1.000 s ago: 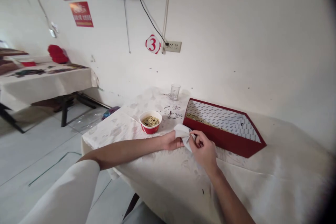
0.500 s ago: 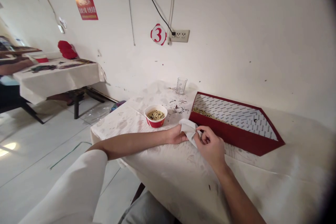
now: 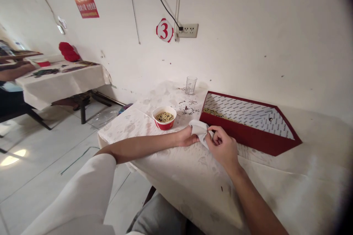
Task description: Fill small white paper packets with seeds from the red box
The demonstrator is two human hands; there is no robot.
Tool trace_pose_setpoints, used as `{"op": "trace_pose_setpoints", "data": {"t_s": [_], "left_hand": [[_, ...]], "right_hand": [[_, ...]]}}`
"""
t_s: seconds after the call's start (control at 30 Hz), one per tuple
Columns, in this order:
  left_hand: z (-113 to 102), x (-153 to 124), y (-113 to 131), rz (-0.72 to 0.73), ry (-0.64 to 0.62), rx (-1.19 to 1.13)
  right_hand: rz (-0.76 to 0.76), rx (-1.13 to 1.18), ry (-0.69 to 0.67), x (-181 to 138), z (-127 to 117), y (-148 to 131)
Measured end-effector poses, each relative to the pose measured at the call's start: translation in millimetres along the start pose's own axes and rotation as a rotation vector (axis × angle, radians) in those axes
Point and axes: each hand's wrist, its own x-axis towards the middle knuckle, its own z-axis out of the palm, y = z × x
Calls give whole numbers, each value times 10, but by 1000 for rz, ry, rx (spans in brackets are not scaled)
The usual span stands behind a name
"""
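A small piece of soft white cloth (image 3: 199, 128), possibly a pouch, is held between my hands above the near side of the table. My left hand (image 3: 186, 136) grips it from the left, its fingers partly hidden behind the fabric. On the other side my right hand (image 3: 223, 146) pinches the cloth's edge between thumb and index finger, the other fingers curled. Left of the cloth stands a red and white paper bowl (image 3: 164, 126) of pale beads or grains mixed with dark bits. A long dark red box (image 3: 248, 136) with a pointed end and printed lining lies to the right, with similar grains inside.
Small dark scraps (image 3: 187, 109) are scattered between bowl and box. An empty drinking glass (image 3: 191, 85) stands near the wall. A power strip (image 3: 188, 30) hangs on the wall. Another person's arm (image 3: 16, 71) rests at a second table (image 3: 60, 80) on the left.
The view has shifted slightly, moving the surroundings a little in the picture. Both hands keep hold of the white cloth in nearly the same pose.
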Motion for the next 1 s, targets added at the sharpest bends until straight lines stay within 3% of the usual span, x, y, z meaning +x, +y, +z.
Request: {"op": "trace_pose_setpoints", "data": {"t_s": [0.3,0.47,0.73,0.9,1.0], "left_hand": [[22,-12,-28,44,20,44],[48,-21,-48,102,-46,96],[53,0,-100,172,-54,106],[54,0,-39,84,-56,64],[-27,22,-12,5,-24,-4]], "right_hand": [[3,-93,-14,0,12,23],[8,-179,-28,-11,18,50],[-82,-279,-7,-18,26,72],[-84,-285,5,23,7,63],[-120,-233,52,143,13,-84]]}}
